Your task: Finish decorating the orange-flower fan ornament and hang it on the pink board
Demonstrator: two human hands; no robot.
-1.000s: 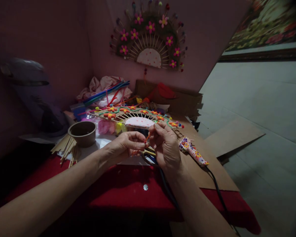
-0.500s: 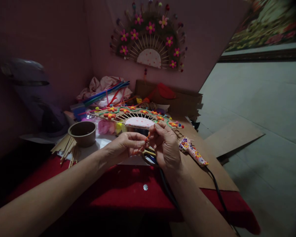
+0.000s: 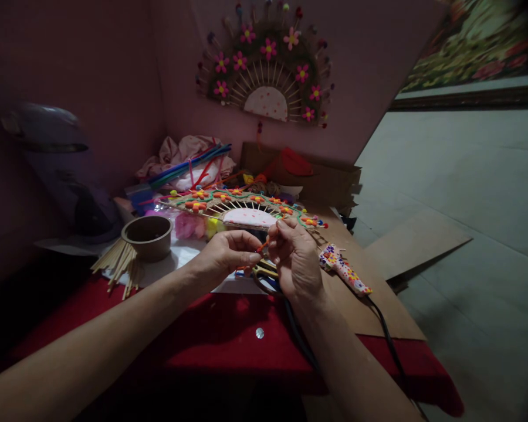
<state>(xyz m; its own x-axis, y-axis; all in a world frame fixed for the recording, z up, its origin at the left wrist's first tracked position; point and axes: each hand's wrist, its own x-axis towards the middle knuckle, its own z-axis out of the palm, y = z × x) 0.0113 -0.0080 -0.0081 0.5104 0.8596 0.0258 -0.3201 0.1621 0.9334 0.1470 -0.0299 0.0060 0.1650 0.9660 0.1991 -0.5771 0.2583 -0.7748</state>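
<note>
Between my two hands runs a thin orange strand, which looks like yarn or cord. My left hand pinches one part of it between thumb and forefinger. The fingers of my right hand are closed on the other part, a little higher. Whether a small bead sits on the strand by my left fingertips, I cannot tell. Just behind the hands lies a half-round fan with thin sticks, orange flowers and a pale dotted centre. Scissors lie below the hands, their handles partly hidden by my right wrist.
A brown bowl and several wooden sticks are at left. A flower-patterned glue gun with a black cord rests on cardboard at right. One small shiny disc lies on the red cloth. Another fan hangs behind.
My left hand has shifted slightly up, and its fingertips are a little apart from my right hand. More of the scissors shows between the hands. Both hands keep hold of the strand.
</note>
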